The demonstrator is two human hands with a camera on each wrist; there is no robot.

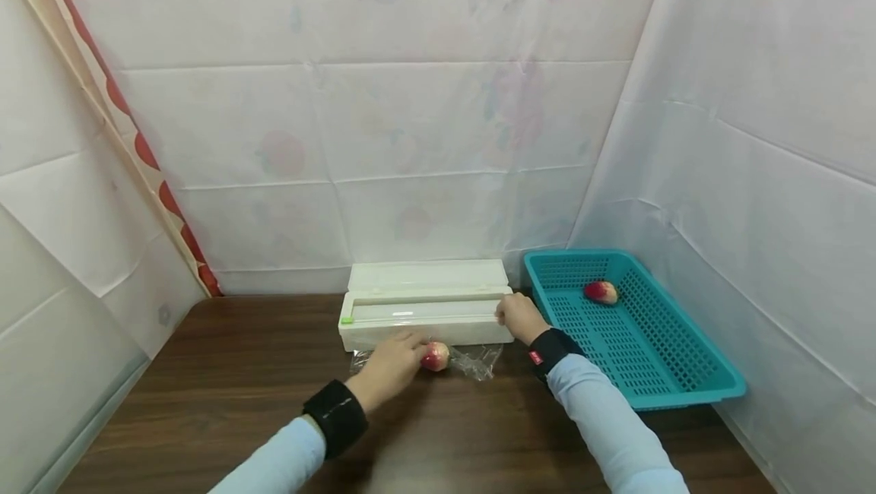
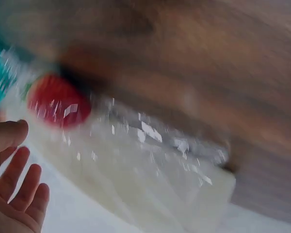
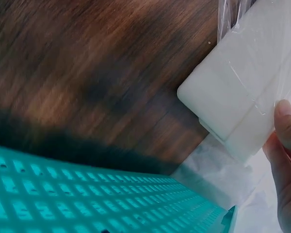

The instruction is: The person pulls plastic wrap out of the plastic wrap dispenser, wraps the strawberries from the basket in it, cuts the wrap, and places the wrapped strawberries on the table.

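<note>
Meanwhile, at a dark wooden bench [image 1: 239,395] walled in by white sheeting, a person works a small red-and-pale fruit [image 1: 435,356] onto a sheet of clear cling film [image 1: 472,361] that lies just in front of a white film dispenser box [image 1: 424,304]. The left hand [image 1: 388,365] rests on the film just in front of the dispenser, fingers relaxed and spread, fingertips touching the fruit's side without curling round it; the left wrist view, though blurred, shows those fingers [image 2: 19,184] straight and apart. The right hand [image 1: 520,317] sits against the dispenser's right end, its thumb [image 3: 287,126] pressed on the box edge; whether the remaining fingers curl round the box cannot be told. By the look of it, the fruit is light, firm and round, prone to roll, and best cradled from the sides with fingertips. The film appears flimsy, clingy and easily torn or bunched, so it likely wants to be pinched at an edge or corner and kept taut. To the right of the dispenser stands a teal slotted basket [image 1: 684,380] holding another fruit [image 1: 601,292]. Counted: two fruits, one sheet of film, one dispenser, one basket, two hands.
</note>
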